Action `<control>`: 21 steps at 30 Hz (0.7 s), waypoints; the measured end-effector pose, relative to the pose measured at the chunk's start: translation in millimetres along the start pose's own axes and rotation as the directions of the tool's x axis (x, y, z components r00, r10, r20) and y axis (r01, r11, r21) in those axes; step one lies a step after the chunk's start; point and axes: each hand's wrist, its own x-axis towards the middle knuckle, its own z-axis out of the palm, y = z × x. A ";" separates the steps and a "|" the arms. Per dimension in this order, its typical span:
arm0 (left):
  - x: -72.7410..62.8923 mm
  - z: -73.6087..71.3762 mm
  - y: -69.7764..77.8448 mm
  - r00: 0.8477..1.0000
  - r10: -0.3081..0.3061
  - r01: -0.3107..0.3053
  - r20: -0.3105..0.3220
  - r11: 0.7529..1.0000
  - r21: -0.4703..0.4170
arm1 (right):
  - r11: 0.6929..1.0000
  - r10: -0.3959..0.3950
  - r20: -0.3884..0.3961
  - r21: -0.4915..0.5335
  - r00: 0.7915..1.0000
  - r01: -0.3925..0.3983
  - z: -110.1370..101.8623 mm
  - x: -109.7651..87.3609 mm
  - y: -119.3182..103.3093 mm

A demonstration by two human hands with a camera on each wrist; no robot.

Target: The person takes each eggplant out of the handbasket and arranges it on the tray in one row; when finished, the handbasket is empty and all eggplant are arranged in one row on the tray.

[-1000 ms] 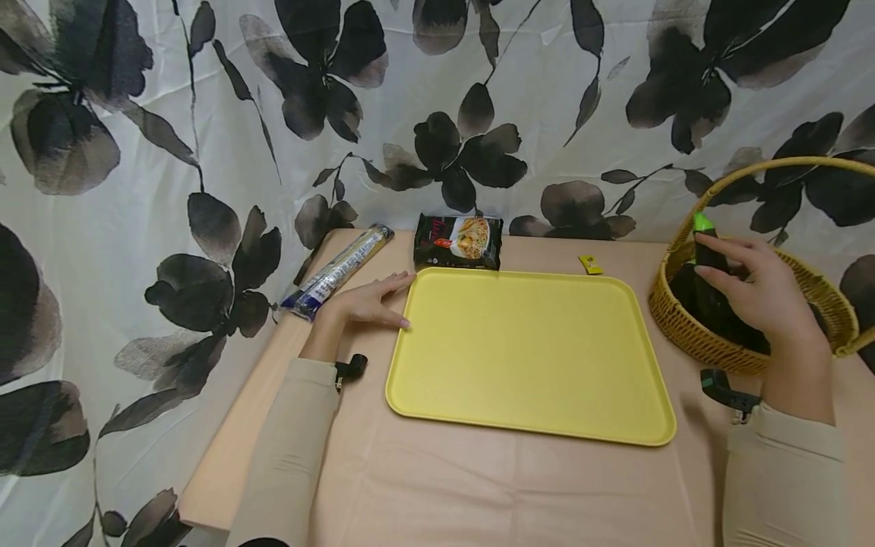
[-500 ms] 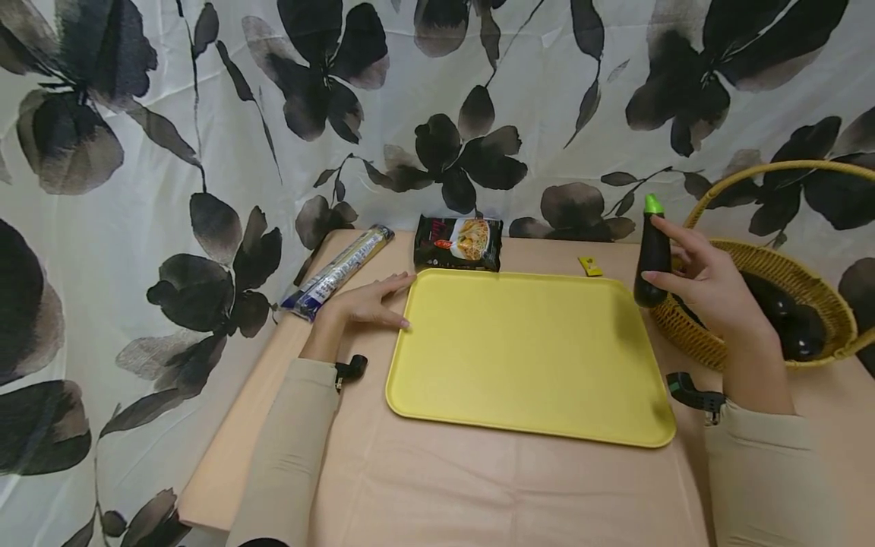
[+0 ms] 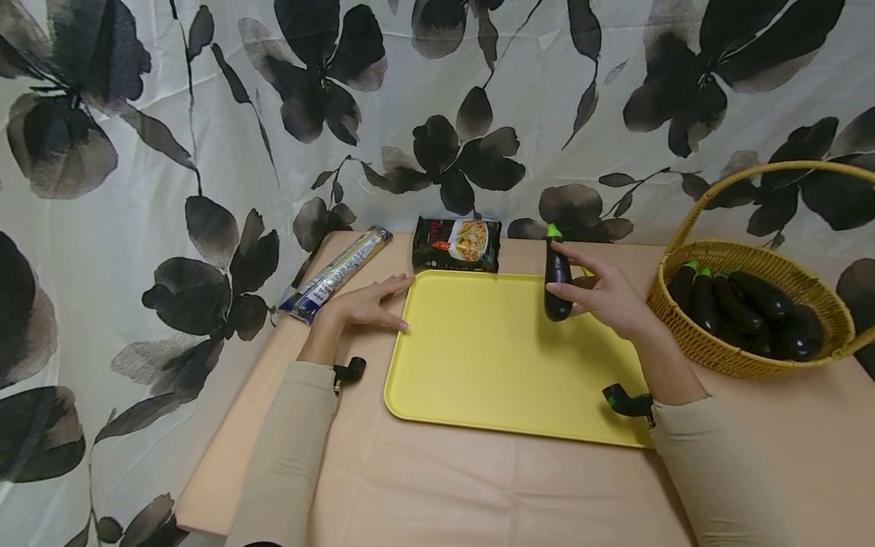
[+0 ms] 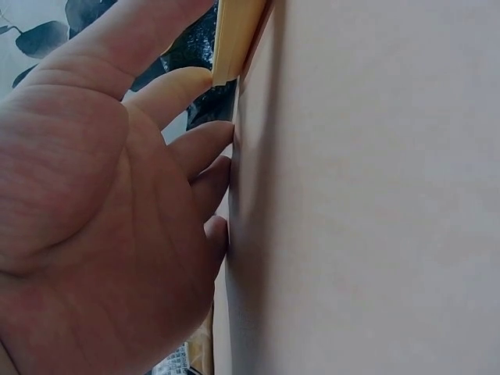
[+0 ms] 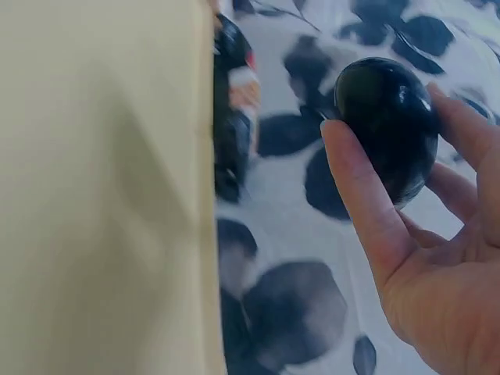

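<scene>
My right hand (image 3: 608, 296) pinches a dark eggplant (image 3: 557, 281) with a green stem, held upright above the right half of the yellow tray (image 3: 478, 357). Its rounded end (image 5: 388, 133) faces the camera in the right wrist view, thumb on one side and fingers on the other. At the tray's left edge my left hand (image 3: 365, 308) rests with fingers spread, index finger and thumb touching the rim. The left wrist view shows the left palm (image 4: 101, 203), with the other fingers down on the table beside the tray corner (image 4: 234, 39).
A wicker basket (image 3: 724, 365) with a tall handle stands at the right, holding several eggplants (image 3: 759, 311). Behind the tray lies a black noodle packet (image 3: 456, 245). A long silver-blue packet (image 3: 338, 273) lies at the back left. A floral cloth (image 3: 547, 99) hangs behind the table.
My right hand has lifted the eggplant out of the basket and carried it left over the tray. The left hand has stayed at the tray's edge.
</scene>
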 end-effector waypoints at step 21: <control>-2.0 0.4 3.2 1.000 0.001 -0.001 -0.017 1.000 0.008 | 0.993 0.093 0.273 -0.092 0.958 -0.070 75.5 49.5 15.9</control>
